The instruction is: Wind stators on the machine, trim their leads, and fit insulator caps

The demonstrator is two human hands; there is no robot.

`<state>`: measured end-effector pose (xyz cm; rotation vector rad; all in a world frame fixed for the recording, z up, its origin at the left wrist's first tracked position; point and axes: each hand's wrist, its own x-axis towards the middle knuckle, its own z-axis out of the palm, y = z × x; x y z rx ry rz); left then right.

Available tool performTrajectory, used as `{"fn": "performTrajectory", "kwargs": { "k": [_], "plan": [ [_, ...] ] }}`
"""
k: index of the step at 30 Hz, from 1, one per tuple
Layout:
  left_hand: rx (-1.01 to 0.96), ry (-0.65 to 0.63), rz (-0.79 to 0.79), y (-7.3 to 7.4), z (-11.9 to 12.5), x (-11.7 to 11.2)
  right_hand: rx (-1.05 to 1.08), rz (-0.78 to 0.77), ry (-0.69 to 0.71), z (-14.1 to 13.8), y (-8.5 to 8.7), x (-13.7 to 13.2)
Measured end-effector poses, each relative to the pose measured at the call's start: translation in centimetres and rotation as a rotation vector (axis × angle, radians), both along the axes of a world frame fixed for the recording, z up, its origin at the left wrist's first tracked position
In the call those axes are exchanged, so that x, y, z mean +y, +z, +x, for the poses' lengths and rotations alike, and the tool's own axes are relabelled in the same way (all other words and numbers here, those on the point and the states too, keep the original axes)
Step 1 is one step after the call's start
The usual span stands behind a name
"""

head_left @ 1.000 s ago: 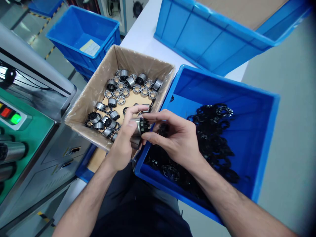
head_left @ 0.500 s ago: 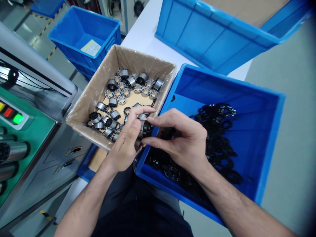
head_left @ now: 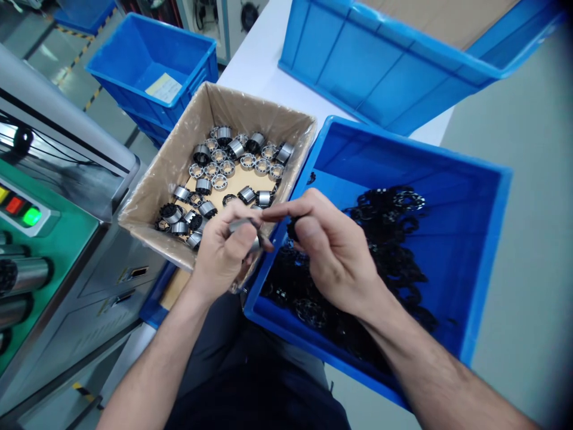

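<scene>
My left hand [head_left: 224, 254] is closed around a silver metal cylinder part [head_left: 244, 230], held above the near corner of the cardboard box [head_left: 147, 197]. My right hand [head_left: 333, 251] is beside it, fingers curled round a black plastic ring [head_left: 293, 228], its index finger stretched toward the left hand's fingertips. The two hands meet over the rim between the box and the blue bin [head_left: 486, 263]. The box, lined with clear plastic, holds several silver cylinder parts [head_left: 224, 161]. A heap of black plastic rings [head_left: 394, 239] lies in the blue bin.
A grey machine with a green panel and red and green lights [head_left: 22, 212] stands at the left. A second blue bin [head_left: 152, 65] sits behind the box on the floor side. Another blue bin [head_left: 380, 54] rests at the back of the white table [head_left: 255, 65].
The metal part with the black ring on its end was held between both hands; now the hands have turned, the left wraps the metal part and the right holds a black ring apart.
</scene>
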<state>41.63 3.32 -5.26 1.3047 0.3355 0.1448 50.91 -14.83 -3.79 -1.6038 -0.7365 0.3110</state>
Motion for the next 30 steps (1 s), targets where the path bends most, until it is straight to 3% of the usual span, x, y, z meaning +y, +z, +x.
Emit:
{"fn": "performTrajectory", "kwargs": {
  "k": [4,10,13,16,21,30],
  "plan": [
    [0.085,0.159,-0.082,0.5,0.7,-0.1,0.228,0.115,0.048,-0.4,0.4,-0.5],
    [0.012,0.182,-0.125,0.9,0.9,-0.1,0.342,0.259,0.176,-0.1,0.8,-0.4],
    [0.013,0.123,-0.189,0.8,0.9,-0.1,0.375,0.271,0.176,-0.2,0.6,-0.4],
    [-0.001,0.009,-0.133,0.2,0.4,-0.1,0.37,0.28,0.133,-0.2,0.3,-0.3],
    [-0.01,-0.067,-0.093,-0.6,-0.4,-0.2,0.185,0.208,-0.006,0.0,-0.2,-0.3],
    [-0.002,-0.166,-0.047,0.1,-0.6,-0.1,0.024,0.178,-0.012,-0.1,-1.0,-0.1]
  ]
}}
